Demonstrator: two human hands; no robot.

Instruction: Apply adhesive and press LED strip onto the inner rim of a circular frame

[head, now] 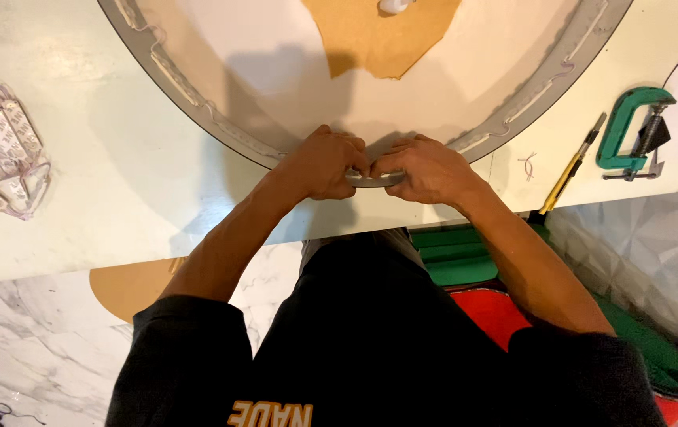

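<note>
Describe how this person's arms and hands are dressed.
Both hands are bare: the left hand and right hand have no gloves, rings or watch visible. Forearms are uncovered. Short black sleeves end near the elbows, part of a black shirt with orange lettering.

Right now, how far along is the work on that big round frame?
Strips already line the inside of the round frame along both visible sides. In hand: the left hand and right hand press on the nearest rim section. The far part of the frame is out of view, so what is left cannot be judged.
</note>
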